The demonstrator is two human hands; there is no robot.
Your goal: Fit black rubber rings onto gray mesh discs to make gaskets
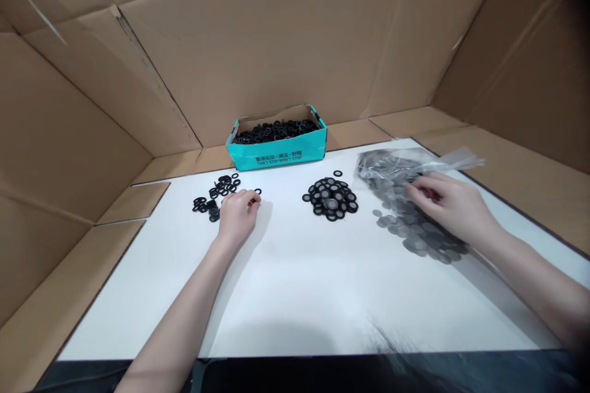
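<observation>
Rings (225,179), small, round and black, lie on the white tabletop (276,282) beside my curled left hand (237,214), while my bent-fingered right hand (445,199) is at the clear plastic bag (391,166) near flat grey discs (417,239), either's grip being something I cannot tell.

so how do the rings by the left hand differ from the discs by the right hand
The rings have open centres; the discs look solid. The rings are black, the discs grey. The rings lie in loose clusters, the discs in a broader spread. Both lie on the white tabletop.
</observation>
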